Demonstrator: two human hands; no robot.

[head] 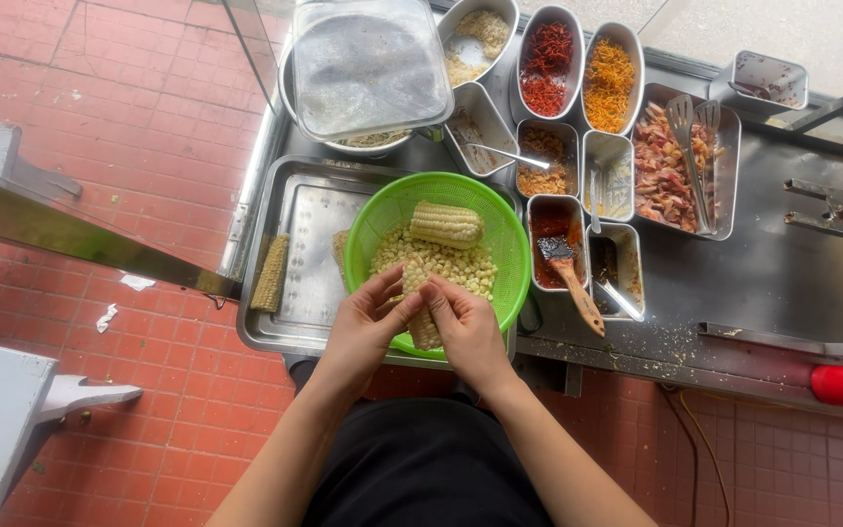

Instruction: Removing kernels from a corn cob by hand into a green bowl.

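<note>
holding one corn cob [422, 317] between them, the left hand [367, 327] and the right hand [468, 327] both grasp it over the near rim of the green colander [514, 249]; the fingers of each hand are curled around the cob, thumbs on top, and the cob sticks out below the fingers toward the person. just beyond the fingertips lies a heap of loose kernels [451, 263] in the colander, and past that heap one more whole cob [447, 224] lies across. left of the left fingers, on the steel tray [309, 220] under the colander, one stripped cob [270, 273] lies near the tray's edge, and one more cob piece [341, 249] shows partly beside the colander. right of the right fingers stand nine small steel containers with fillings in red, orange, yellow and brown. one wooden brush [570, 273] rests in the container nearest the right fingers, and one pair of tongs [692, 146] lies in the meat pan [729, 137]. far beyond the fingers one clear lid [368, 63] covers a round pot. i see no packages or labels.
</note>
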